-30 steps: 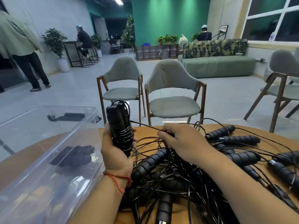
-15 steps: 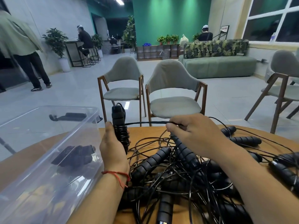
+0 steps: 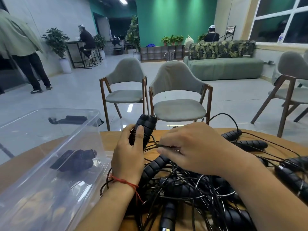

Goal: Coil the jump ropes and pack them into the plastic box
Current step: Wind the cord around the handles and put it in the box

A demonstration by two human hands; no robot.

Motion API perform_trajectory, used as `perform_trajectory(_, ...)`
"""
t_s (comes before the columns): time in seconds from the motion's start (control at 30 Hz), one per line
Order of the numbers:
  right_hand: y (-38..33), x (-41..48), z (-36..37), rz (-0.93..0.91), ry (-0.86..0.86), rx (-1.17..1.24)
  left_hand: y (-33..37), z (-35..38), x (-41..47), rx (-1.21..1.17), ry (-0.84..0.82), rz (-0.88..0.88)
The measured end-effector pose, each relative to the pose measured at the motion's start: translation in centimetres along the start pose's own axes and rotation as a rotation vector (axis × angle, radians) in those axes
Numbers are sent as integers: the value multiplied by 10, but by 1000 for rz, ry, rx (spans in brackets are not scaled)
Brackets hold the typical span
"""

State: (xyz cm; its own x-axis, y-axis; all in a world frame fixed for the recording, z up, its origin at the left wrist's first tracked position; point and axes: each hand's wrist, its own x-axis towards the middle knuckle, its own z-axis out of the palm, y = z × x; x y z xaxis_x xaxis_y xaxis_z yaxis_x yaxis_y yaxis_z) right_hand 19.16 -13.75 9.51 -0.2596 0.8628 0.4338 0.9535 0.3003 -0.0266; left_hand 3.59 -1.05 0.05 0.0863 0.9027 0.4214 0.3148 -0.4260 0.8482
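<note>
My left hand (image 3: pixel 130 157) grips a pair of black jump rope handles (image 3: pixel 146 125) held upright, with black cord wound around them. My right hand (image 3: pixel 191 147) pinches the free black cord (image 3: pixel 154 142) just to the right of the handles. Below and to the right lies a tangled pile of black jump ropes (image 3: pixel 191 189) with ribbed foam handles on the wooden table (image 3: pixel 108 139). The clear plastic box (image 3: pixel 70 147) stands at the left, and a coiled black rope (image 3: pixel 75 160) lies inside it.
Two grey chairs with wooden legs (image 3: pixel 178 97) stand beyond the table's far edge. Another chair (image 3: pixel 291 90) is at the right. A person (image 3: pixel 25 47) stands on the tiled floor at far left. A green sofa (image 3: pixel 225 65) is at the back.
My right hand has come down and left with the cord, close to the handles. My left hand has turned the handle bundle, so both handle tops now face me.
</note>
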Motion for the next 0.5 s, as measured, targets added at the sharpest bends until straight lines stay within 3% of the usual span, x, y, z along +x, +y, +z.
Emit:
perform_trajectory(0.17,0,2,3,-112,89,-84,8,-1,-12,266,-67,189)
perform_trajectory(0.27,11,2,0,-79,155,-82,12,1,-16,386,-119,312)
perform_trajectory(0.5,26,-1,-3,126,267,209,22,-5,-25,222,-232,591)
